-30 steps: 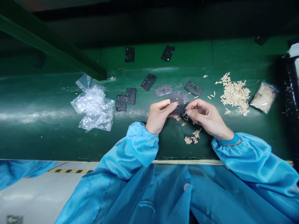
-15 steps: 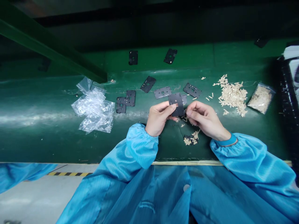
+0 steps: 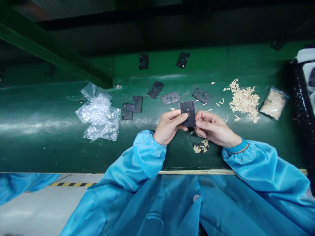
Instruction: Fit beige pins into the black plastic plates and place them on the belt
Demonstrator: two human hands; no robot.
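Observation:
My left hand (image 3: 169, 126) is closed around a thin black plastic plate (image 3: 189, 120) with small cut-outs, its thumb lying on the face. Against the plate's right edge are the pinched fingertips of my right hand (image 3: 213, 127); whatever they grip is too small or hidden to make out. Just below the hands, a little heap of cream-coloured slips (image 3: 204, 144) lies with dark bits. Beyond the held plate, a grey plate (image 3: 171, 98) and a black plate (image 3: 202, 95) rest on the green bench.
A pile of clear plastic bags (image 3: 98, 114) lies left, beside overlapping black plates (image 3: 137, 104). At right are a large heap of cream slips (image 3: 244, 100), a filled zip bag (image 3: 274, 103) and a black crate (image 3: 301, 108). A green beam (image 3: 61, 55) slants across the upper left.
The held plate has shifted slightly right and down. My right fingertips have come in from beside it to touch its right edge.

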